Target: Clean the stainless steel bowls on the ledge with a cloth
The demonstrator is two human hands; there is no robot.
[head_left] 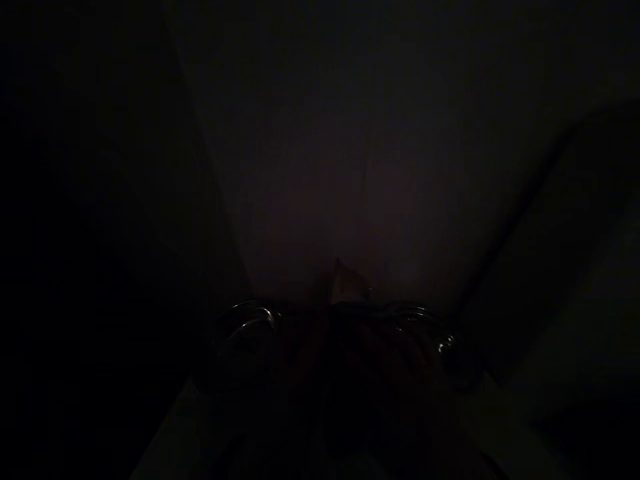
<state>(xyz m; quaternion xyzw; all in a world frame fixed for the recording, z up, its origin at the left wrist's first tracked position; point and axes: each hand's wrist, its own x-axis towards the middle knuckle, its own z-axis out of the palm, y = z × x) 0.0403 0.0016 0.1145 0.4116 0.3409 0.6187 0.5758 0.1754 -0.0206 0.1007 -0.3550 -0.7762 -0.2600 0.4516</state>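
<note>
The head view is almost black. Low in the middle, two round shiny rims catch a little light: a left rim and a right rim, perhaps glass or metal vessels. Between them a small pale pointed shape sticks up. A faint reddish patch lies between and below the rims; I cannot make out what it is. Neither of my hands can be picked out in the dark.
A broad, dim, paler surface fills the upper middle, narrowing downward. Darker masses flank it at the left and right. A faint pale edge shows at the lower left.
</note>
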